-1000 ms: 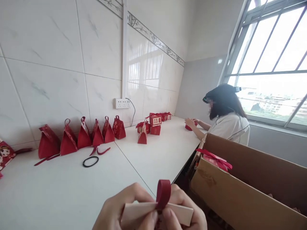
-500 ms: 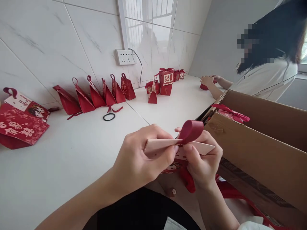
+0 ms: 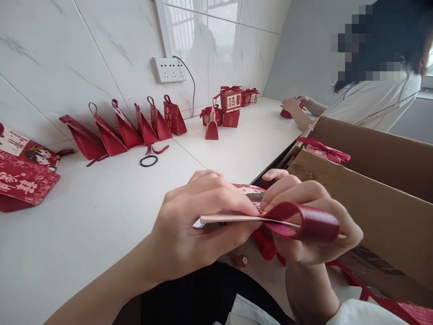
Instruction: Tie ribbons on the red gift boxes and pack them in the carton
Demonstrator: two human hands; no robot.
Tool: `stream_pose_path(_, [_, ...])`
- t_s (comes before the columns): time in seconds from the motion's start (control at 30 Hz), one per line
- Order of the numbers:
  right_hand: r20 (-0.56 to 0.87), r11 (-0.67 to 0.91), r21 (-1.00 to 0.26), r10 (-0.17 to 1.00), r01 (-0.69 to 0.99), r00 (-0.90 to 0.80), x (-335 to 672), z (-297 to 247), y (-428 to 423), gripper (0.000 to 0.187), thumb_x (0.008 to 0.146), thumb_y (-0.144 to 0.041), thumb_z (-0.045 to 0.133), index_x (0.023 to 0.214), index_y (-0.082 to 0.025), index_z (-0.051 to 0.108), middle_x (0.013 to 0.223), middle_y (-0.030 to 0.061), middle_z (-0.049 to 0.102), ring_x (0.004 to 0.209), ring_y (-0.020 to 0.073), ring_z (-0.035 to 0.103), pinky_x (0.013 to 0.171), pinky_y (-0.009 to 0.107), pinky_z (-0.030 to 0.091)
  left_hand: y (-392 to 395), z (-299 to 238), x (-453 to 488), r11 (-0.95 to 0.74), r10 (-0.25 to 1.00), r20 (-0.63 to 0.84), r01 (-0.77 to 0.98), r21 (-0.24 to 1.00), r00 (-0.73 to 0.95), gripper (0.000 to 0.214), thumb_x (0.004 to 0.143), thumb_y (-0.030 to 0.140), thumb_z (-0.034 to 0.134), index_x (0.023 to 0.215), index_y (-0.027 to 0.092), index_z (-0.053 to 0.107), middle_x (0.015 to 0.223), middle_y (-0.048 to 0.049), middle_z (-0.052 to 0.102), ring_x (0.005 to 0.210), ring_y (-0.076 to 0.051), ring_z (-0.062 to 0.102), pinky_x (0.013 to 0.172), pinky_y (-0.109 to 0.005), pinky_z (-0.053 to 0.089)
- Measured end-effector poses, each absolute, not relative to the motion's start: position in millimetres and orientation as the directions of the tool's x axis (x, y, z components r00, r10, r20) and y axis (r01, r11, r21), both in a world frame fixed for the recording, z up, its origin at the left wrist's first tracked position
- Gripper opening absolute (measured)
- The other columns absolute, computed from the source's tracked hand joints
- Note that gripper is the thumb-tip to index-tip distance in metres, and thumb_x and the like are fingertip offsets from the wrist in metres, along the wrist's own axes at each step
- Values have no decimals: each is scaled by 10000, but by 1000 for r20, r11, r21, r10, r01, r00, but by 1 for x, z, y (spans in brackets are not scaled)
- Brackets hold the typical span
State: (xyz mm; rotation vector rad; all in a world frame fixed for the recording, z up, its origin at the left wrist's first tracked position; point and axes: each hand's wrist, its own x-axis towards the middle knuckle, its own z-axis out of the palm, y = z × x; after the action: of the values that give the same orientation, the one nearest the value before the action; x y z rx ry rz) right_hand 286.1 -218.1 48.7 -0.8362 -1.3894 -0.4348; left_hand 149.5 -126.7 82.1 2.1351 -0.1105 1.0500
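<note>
Both my hands grip one red paper gift box [image 3: 248,189] in front of my chest, its pale top edge turned toward me. My left hand [image 3: 199,221] pinches the left part of that edge between thumb and fingers. Closed round the right part is my right hand [image 3: 314,203], its fingertips meeting the left ones at the middle. From there a dark red ribbon loop [image 3: 320,221] sticks out to the right, across the right hand. Most of the box is hidden behind my hands.
Several red triangular gift boxes [image 3: 111,135] line the tiled wall. Near them lie a black ring [image 3: 149,160] and ribbon scraps [image 3: 160,150]. Larger red boxes [image 3: 231,104] stand farther back. A cardboard carton [image 3: 365,189] is at right; behind it a person's hands [image 3: 292,104] hold a red box.
The ribbon loop has swung from upright to pointing right. My right hand has turned and shifted right, and the box's top edge is now pressed flatter together.
</note>
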Motion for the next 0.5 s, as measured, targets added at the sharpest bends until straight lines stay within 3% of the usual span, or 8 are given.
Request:
stream_pose_path(0.2, [963,653,-267,197,709,181,281,53,-221,102,721,-127,608,738,-223,578,610,-39,581,496,118,555,647,387,536,-128,83,147,-698,239,704,-386,603,669,90,760,170,690,792,250,666,745,29,710,672,-141,642,818,-341,514])
stream_pose_path(0.3, [870,594,-493,359,636,339,275,52,-227,88,768,-126,597,767,-214,609,668,-16,611,541,119,564,537,291,505,-131,84,147,-652,380,611,-268,710,695,40,765,180,668,774,219,670,695,31,685,597,-115,619,583,-237,510])
stream_pose_path(0.37, [717,448,-694,501,563,485,271,52,-231,97,804,-143,593,733,-206,613,652,-22,592,516,93,519,441,221,425,-132,84,149,-568,502,468,-130,812,728,29,780,209,646,771,196,670,627,37,649,514,-91,577,437,-183,436])
stream_pose_path(0.5, [468,257,-879,619,400,631,268,53,-232,138,839,-211,562,713,-209,618,594,-47,541,472,69,446,393,172,350,-127,82,156,-408,600,253,18,913,759,169,781,317,641,722,158,648,658,17,625,541,-92,574,425,-151,425])
